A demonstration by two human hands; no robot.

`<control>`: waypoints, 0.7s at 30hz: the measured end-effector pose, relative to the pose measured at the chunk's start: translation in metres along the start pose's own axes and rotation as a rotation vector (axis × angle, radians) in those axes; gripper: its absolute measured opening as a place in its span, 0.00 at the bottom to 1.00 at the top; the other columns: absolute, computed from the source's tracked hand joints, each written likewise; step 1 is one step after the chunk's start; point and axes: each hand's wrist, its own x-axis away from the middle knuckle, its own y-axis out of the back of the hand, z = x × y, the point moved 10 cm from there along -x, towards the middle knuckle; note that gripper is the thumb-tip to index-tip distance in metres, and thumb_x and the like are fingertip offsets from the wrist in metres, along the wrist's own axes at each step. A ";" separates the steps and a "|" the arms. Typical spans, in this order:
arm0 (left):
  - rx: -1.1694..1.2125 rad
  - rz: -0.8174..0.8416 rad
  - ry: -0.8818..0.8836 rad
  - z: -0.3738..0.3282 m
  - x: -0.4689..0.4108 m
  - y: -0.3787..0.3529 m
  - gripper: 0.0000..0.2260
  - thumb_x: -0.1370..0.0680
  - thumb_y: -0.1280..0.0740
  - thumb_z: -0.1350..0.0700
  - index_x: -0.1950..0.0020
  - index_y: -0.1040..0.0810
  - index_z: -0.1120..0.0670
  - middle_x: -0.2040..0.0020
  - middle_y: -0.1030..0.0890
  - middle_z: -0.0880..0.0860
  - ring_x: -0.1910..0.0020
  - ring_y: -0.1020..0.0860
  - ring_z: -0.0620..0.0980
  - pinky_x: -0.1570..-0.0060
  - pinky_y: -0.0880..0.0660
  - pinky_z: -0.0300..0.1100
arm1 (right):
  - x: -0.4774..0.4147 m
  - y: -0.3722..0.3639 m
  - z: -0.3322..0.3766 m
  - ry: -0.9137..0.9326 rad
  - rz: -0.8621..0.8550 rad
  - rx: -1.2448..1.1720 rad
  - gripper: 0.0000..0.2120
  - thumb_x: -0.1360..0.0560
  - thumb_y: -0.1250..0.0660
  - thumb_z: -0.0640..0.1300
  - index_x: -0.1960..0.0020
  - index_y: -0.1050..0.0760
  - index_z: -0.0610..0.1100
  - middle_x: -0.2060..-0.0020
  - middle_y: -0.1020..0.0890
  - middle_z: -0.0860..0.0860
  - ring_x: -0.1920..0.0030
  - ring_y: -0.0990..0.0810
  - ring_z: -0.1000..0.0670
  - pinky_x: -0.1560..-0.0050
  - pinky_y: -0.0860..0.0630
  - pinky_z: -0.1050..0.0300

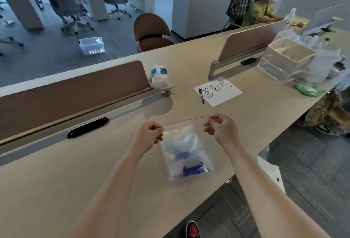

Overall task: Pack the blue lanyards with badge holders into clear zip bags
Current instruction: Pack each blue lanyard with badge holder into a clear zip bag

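A clear zip bag [184, 143] with a red strip along its top hangs above the beige desk [94, 171], held by both upper corners. My left hand [146, 136] pinches the left end of the strip, and my right hand [220, 128] pinches the right end. Low inside the bag lies a coiled blue lanyard [191, 168] with a clear badge holder [189, 161]. The bag is blurred.
A white sheet with handwriting [223, 93] and a black marker [201, 96] lie behind the bag. A tissue pack [159, 75] sits by the brown divider [72, 93]. Clear organiser boxes [284, 59] and plastic bags crowd the far right. The desk edge runs close on my right.
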 end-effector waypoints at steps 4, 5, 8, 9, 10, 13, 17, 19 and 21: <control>-0.055 -0.097 0.043 0.024 -0.045 -0.010 0.07 0.22 0.32 0.61 0.60 0.22 0.53 0.65 0.19 0.54 0.64 0.20 0.52 0.62 0.23 0.48 | -0.054 -0.023 -0.032 -0.041 0.058 0.035 0.06 0.20 0.36 0.40 0.55 0.24 0.44 0.62 0.16 0.44 0.70 0.19 0.48 0.66 0.24 0.55; -0.077 -0.121 0.049 0.027 -0.056 -0.011 0.07 0.22 0.32 0.60 0.59 0.21 0.53 0.64 0.19 0.54 0.63 0.20 0.52 0.61 0.22 0.50 | -0.067 -0.028 -0.038 -0.041 0.071 0.053 0.06 0.20 0.36 0.40 0.56 0.24 0.45 0.62 0.16 0.46 0.71 0.19 0.49 0.68 0.25 0.56; -0.121 -0.200 0.080 0.037 -0.090 -0.016 0.08 0.22 0.32 0.61 0.60 0.20 0.53 0.64 0.18 0.55 0.64 0.21 0.52 0.58 0.20 0.52 | -0.110 -0.045 -0.057 -0.022 0.112 0.161 0.07 0.20 0.36 0.42 0.56 0.24 0.46 0.62 0.16 0.50 0.76 0.22 0.54 0.72 0.30 0.63; -0.132 -0.224 0.097 0.041 -0.101 -0.018 0.08 0.23 0.32 0.62 0.61 0.20 0.53 0.65 0.18 0.55 0.65 0.22 0.52 0.58 0.20 0.52 | -0.123 -0.050 -0.064 -0.016 0.127 0.194 0.07 0.21 0.36 0.42 0.57 0.23 0.45 0.62 0.16 0.51 0.76 0.24 0.54 0.72 0.30 0.64; -0.145 -0.246 0.113 0.046 -0.110 -0.020 0.09 0.23 0.32 0.62 0.62 0.20 0.53 0.65 0.18 0.55 0.66 0.21 0.53 0.57 0.20 0.53 | -0.135 -0.056 -0.071 -0.008 0.141 0.226 0.07 0.21 0.35 0.41 0.57 0.23 0.46 0.63 0.16 0.51 0.76 0.25 0.54 0.71 0.30 0.63; -0.203 -0.300 0.169 0.066 -0.133 -0.024 0.10 0.24 0.32 0.62 0.66 0.20 0.54 0.67 0.17 0.55 0.64 0.18 0.57 0.55 0.19 0.52 | -0.164 -0.076 -0.093 0.002 0.207 0.337 0.06 0.23 0.35 0.41 0.58 0.20 0.46 0.64 0.18 0.53 0.67 0.24 0.53 0.66 0.31 0.59; -0.277 -0.338 0.233 0.094 -0.151 -0.031 0.13 0.26 0.33 0.61 0.71 0.23 0.55 0.72 0.20 0.53 0.69 0.22 0.53 0.61 0.24 0.46 | -0.187 -0.100 -0.122 0.004 0.267 0.435 0.05 0.23 0.35 0.41 0.56 0.21 0.47 0.62 0.19 0.54 0.58 0.22 0.50 0.59 0.32 0.58; -0.326 -0.355 0.252 0.105 -0.160 -0.034 0.14 0.26 0.34 0.61 0.72 0.26 0.53 0.73 0.22 0.50 0.71 0.24 0.50 0.66 0.30 0.42 | -0.195 -0.108 -0.138 -0.008 0.275 0.470 0.06 0.23 0.36 0.41 0.56 0.22 0.47 0.62 0.20 0.54 0.58 0.23 0.50 0.60 0.33 0.57; -0.343 -0.375 0.270 0.117 -0.170 -0.038 0.12 0.26 0.34 0.60 0.70 0.26 0.52 0.71 0.22 0.49 0.69 0.24 0.49 0.68 0.33 0.39 | -0.203 -0.113 -0.154 -0.021 0.274 0.517 0.06 0.23 0.36 0.41 0.57 0.22 0.48 0.63 0.21 0.54 0.59 0.23 0.50 0.61 0.32 0.56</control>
